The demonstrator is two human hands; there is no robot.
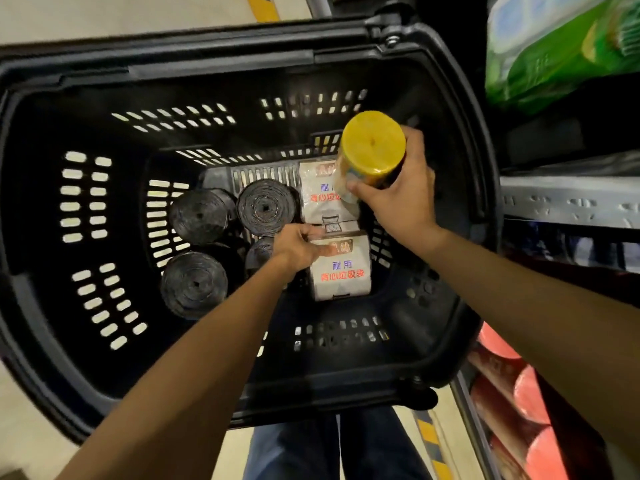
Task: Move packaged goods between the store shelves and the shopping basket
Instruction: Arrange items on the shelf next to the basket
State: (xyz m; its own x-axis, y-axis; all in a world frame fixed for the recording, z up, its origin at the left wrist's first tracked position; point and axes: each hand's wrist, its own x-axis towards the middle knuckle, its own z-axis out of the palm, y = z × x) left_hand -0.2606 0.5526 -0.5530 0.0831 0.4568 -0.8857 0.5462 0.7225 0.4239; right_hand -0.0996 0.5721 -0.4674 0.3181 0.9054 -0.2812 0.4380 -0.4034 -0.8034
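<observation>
Left hand (301,247): thumb and fingers pinch near white pack (341,271), probably to lift it.
Right hand (398,199): wraps yellow-lidded jar (372,147), upright over basket (221,64).

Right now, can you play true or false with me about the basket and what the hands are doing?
1. The right hand holds a jar with a yellow lid. True.
2. The basket is red. False: it is black.
3. The left hand grips a white package. True.
4. The black rolls lie on a store shelf. False: they lie at the bottom of the basket.
5. A second white package sits in the basket, farther from the person. True.
</observation>
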